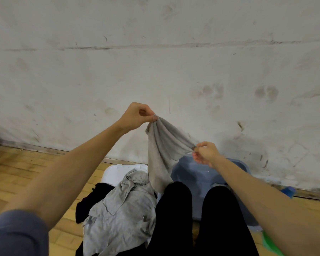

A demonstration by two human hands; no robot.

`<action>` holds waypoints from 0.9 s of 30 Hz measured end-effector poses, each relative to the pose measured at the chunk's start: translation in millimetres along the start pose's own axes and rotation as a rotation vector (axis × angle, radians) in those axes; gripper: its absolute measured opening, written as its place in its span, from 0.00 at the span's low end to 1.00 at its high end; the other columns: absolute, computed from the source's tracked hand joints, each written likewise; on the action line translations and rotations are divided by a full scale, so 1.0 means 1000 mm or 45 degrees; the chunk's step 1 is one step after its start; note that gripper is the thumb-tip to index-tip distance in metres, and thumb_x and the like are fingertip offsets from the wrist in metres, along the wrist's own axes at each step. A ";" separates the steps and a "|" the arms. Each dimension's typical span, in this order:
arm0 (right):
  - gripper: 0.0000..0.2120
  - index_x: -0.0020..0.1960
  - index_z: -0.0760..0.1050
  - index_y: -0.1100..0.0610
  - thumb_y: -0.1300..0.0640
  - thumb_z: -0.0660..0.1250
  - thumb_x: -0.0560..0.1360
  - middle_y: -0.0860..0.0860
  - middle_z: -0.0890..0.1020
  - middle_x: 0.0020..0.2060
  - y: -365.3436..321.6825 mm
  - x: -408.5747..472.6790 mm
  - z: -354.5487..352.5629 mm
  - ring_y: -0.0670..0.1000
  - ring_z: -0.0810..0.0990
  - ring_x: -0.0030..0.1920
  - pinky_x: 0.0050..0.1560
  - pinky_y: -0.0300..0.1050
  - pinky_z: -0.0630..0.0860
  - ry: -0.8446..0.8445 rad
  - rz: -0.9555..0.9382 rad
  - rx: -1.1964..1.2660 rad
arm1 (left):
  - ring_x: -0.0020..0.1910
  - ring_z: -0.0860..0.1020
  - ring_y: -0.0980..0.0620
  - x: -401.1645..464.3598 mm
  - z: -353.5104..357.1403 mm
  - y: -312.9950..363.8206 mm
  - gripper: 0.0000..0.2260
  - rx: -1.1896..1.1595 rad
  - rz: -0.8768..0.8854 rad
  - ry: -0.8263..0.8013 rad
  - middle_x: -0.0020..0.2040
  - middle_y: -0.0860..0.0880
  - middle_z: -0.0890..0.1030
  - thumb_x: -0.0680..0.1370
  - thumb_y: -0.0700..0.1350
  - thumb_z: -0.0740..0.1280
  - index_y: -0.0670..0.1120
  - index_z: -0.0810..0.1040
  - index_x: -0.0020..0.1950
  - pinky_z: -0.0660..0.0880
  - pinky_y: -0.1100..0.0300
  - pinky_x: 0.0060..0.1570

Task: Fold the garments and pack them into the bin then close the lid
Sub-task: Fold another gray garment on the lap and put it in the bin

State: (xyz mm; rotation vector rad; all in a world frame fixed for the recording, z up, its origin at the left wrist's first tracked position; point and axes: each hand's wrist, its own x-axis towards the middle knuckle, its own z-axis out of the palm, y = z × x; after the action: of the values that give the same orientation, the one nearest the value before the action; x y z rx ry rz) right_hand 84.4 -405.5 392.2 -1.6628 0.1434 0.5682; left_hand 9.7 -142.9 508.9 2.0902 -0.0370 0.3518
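A light grey garment (162, 150) hangs in the air in front of me. My left hand (137, 116) pinches its top edge, raised higher. My right hand (205, 153) pinches another edge, lower and to the right. The cloth droops down between them toward my knees. Below on the left lies a crumpled grey garment (122, 206) on top of a black garment (92, 198). A blue plastic bin (192, 172) stands on the floor at the right, partly hidden by my legs and right arm. A white lid (116, 172) lies flat behind the pile.
I sit on a wooden floor (26, 172) facing a scuffed white wall (155, 61). My black-trousered legs (201, 218) stretch forward between the pile and the bin. A green object (270, 244) and a blue object (287, 191) lie at the right.
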 end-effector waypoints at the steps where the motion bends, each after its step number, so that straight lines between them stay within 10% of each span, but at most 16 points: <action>1: 0.09 0.46 0.71 0.57 0.70 0.64 0.76 0.56 0.77 0.24 -0.010 0.002 -0.003 0.47 0.74 0.18 0.21 0.37 0.73 -0.004 0.014 0.090 | 0.41 0.83 0.50 -0.002 -0.003 -0.006 0.02 0.023 -0.003 -0.006 0.41 0.40 0.84 0.73 0.33 0.74 0.36 0.82 0.43 0.80 0.60 0.46; 8: 0.03 0.46 0.75 0.63 0.68 0.64 0.77 0.57 0.78 0.36 -0.081 0.005 -0.036 0.51 0.79 0.35 0.37 0.42 0.80 -0.116 0.021 0.294 | 0.43 0.81 0.55 -0.013 -0.009 -0.053 0.12 0.207 -0.210 -0.029 0.44 0.47 0.84 0.77 0.39 0.71 0.42 0.80 0.60 0.77 0.64 0.47; 16: 0.05 0.45 0.80 0.61 0.66 0.74 0.71 0.52 0.79 0.35 -0.084 0.001 -0.036 0.49 0.76 0.37 0.34 0.38 0.75 0.126 -0.553 -0.513 | 0.44 0.73 0.54 -0.010 0.031 -0.056 0.10 0.000 -0.388 0.104 0.45 0.51 0.77 0.83 0.47 0.61 0.42 0.77 0.50 0.71 0.64 0.44; 27: 0.10 0.51 0.71 0.58 0.50 0.63 0.81 0.52 0.77 0.37 -0.079 0.009 -0.019 0.49 0.77 0.36 0.34 0.40 0.74 0.246 -0.667 -0.065 | 0.36 0.72 0.52 0.014 0.078 -0.040 0.22 -0.318 -0.634 0.520 0.37 0.49 0.73 0.78 0.62 0.63 0.43 0.71 0.40 0.70 0.58 0.40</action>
State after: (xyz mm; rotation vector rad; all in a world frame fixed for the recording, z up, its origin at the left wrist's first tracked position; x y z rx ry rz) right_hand 129.8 -407.1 460.4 -1.7151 -0.1670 0.0156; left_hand 48.3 -186.2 441.6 1.6762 0.6379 0.4334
